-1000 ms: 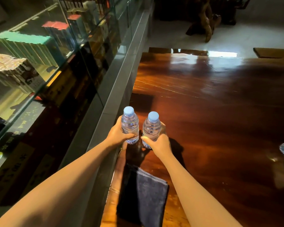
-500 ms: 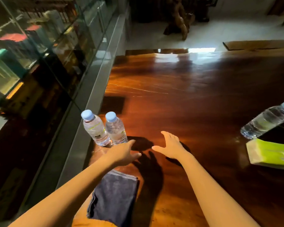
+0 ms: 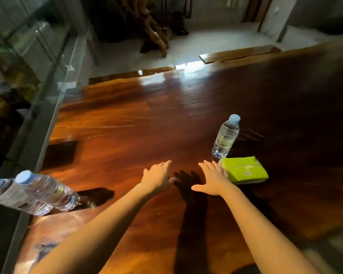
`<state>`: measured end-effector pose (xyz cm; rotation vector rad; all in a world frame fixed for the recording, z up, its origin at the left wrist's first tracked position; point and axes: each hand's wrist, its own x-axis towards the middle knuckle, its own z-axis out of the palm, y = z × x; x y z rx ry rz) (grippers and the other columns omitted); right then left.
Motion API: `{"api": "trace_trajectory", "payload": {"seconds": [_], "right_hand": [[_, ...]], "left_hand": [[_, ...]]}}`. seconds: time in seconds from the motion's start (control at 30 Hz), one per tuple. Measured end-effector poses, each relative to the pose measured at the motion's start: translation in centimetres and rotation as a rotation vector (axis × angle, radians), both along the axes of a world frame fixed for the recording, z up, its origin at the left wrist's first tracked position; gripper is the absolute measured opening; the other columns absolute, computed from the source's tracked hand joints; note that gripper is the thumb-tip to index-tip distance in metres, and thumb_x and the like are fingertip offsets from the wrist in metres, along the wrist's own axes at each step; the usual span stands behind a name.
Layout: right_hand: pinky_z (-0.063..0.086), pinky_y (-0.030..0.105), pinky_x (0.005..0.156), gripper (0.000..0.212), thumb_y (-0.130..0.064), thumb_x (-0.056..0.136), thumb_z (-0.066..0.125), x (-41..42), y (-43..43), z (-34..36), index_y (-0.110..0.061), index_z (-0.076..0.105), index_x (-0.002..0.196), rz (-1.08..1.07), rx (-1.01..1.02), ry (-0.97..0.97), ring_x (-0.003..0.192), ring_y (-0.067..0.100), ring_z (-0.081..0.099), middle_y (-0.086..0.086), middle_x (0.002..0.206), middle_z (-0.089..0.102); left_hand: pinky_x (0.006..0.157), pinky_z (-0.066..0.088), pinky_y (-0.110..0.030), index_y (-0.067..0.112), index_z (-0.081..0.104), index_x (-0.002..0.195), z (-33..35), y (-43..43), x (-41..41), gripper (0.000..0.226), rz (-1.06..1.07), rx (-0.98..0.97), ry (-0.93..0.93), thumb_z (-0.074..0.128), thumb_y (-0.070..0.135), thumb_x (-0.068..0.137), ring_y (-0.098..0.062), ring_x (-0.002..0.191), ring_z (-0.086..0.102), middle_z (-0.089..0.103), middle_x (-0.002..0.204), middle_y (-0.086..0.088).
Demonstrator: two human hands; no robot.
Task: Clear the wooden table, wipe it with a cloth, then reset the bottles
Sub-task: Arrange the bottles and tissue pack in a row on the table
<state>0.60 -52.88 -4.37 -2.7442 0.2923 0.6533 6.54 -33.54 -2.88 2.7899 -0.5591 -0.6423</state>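
Two clear water bottles [image 3: 38,191] with pale blue caps stand side by side at the left edge of the glossy wooden table [image 3: 147,125]. A third bottle [image 3: 225,136] stands to the right of centre, just behind a lime-green tissue pack [image 3: 244,170]. Both my hands hover above the table's middle with fingers spread and nothing in them. My left hand [image 3: 158,177] is well clear of the pair of bottles. My right hand [image 3: 212,179] is right beside the green pack's near-left corner. The dark cloth shows only as a blur at the lower left edge.
A glass display cabinet [image 3: 28,62] with a metal ledge runs along the table's left side. Past the far edge is a pale floor with a carved root sculpture [image 3: 154,36]. A separate wooden plank [image 3: 240,53] lies beyond the far right corner.
Both hands let go of the two bottles at the left edge and moved right across the table toward the green pack and third bottle. The view swung right with them.
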Motion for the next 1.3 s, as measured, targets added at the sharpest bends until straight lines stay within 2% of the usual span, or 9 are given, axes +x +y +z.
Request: {"api": "trace_trajectory", "payload": {"seconds": [0.33, 0.5, 0.6, 0.67, 0.77, 0.87, 0.97, 1.13, 1.3], "right_hand": [[-0.002, 0.051, 0.119, 0.118, -0.050, 0.069, 0.076, 0.1, -10.6, -0.7, -0.025, -0.003, 0.152, -0.070, -0.074, -0.010, 0.148, 0.024, -0.015, 0.001, 0.162, -0.010], [-0.003, 0.053, 0.118, 0.123, -0.047, 0.067, 0.076, 1.1, -13.8, -2.0, -0.022, -0.010, 0.151, 0.016, -0.132, 0.084, 0.148, 0.025, -0.014, 0.004, 0.162, -0.011], [-0.001, 0.055, 0.119, 0.130, -0.052, 0.060, 0.079, 1.7, -14.7, -2.5, -0.021, -0.009, 0.151, 0.111, -0.117, 0.167, 0.149, 0.024, -0.009, 0.003, 0.162, -0.006], [-0.002, 0.056, 0.118, 0.134, -0.053, 0.057, 0.081, 1.9, -15.0, -2.7, -0.021, -0.008, 0.151, 0.153, -0.128, 0.204, 0.149, 0.023, -0.007, 0.002, 0.162, -0.002], [-0.002, 0.054, 0.118, 0.127, -0.043, 0.061, 0.083, 1.8, -15.2, -3.0, -0.020, -0.003, 0.152, 0.197, -0.185, 0.188, 0.150, 0.022, 0.000, 0.002, 0.161, 0.010], [-0.002, 0.052, 0.119, 0.116, -0.033, 0.065, 0.082, 1.8, -15.2, -3.2, -0.022, 0.006, 0.151, 0.204, -0.210, 0.119, 0.148, 0.022, 0.011, 0.002, 0.156, 0.022], [-0.001, 0.050, 0.119, 0.102, -0.024, 0.070, 0.078, 1.8, -14.9, -3.4, -0.023, 0.013, 0.149, 0.196, -0.202, 0.063, 0.143, 0.023, 0.023, 0.003, 0.150, 0.031], [0.004, 0.046, 0.121, 0.086, -0.026, 0.070, 0.074, 1.7, -15.0, -3.1, -0.023, 0.028, 0.142, 0.187, -0.175, -0.045, 0.134, 0.023, 0.035, 0.001, 0.139, 0.041], [0.008, 0.046, 0.121, 0.084, -0.034, 0.065, 0.074, 2.0, -13.5, -2.5, -0.026, 0.033, 0.138, 0.203, -0.142, -0.139, 0.130, 0.021, 0.039, -0.004, 0.133, 0.045]], "left_hand": [[0.105, 0.036, -0.058, 0.025, 0.006, 0.149, 0.7, -11.7, 2.6, 0.090, -0.080, -0.106, -0.028, 0.064, 0.041, 0.082, -0.032, 0.137, 0.033, 0.027, 0.155, -0.010], [0.110, 0.035, -0.047, 0.019, 0.005, 0.150, 1.4, -16.4, 4.9, 0.108, -0.021, -0.365, 0.030, 0.077, 0.037, 0.071, -0.029, 0.140, 0.031, 0.027, 0.155, -0.011], [0.111, 0.034, -0.040, 0.019, 0.007, 0.150, 1.6, -18.7, 6.0, 0.113, 0.066, -0.528, 0.094, 0.083, 0.027, 0.066, -0.026, 0.139, 0.033, 0.028, 0.156, -0.007], [0.108, 0.038, -0.041, 0.022, 0.013, 0.149, 1.4, -20.0, 6.5, 0.112, 0.098, -0.607, 0.124, 0.084, 0.021, 0.063, -0.025, 0.134, 0.042, 0.037, 0.151, -0.005], [0.101, 0.045, -0.044, 0.025, 0.027, 0.143, 1.0, -21.5, 7.0, 0.101, 0.125, -0.692, 0.154, 0.084, 0.015, 0.060, -0.024, 0.120, 0.054, 0.054, 0.136, -0.003], [0.094, 0.049, -0.039, 0.024, 0.034, 0.133, 0.4, -22.5, 7.1, 0.087, 0.178, -0.723, 0.192, 0.084, 0.015, 0.062, -0.024, 0.111, 0.058, 0.059, 0.124, -0.003], [0.088, 0.052, -0.038, 0.022, 0.042, 0.122, 0.2, -22.9, 6.9, 0.072, 0.194, -0.742, 0.153, 0.083, 0.014, 0.063, -0.024, 0.104, 0.061, 0.062, 0.114, -0.002], [0.088, 0.053, -0.045, 0.018, 0.046, 0.117, 0.8, -21.7, 6.0, 0.065, 0.189, -0.737, 0.063, 0.082, 0.018, 0.063, -0.026, 0.100, 0.063, 0.066, 0.112, -0.005], [0.086, 0.055, -0.043, 0.017, 0.047, 0.115, 1.2, -16.5, 4.9, 0.064, 0.241, -0.773, 0.000, 0.084, 0.016, 0.062, -0.024, 0.098, 0.064, 0.066, 0.109, -0.003]]}}
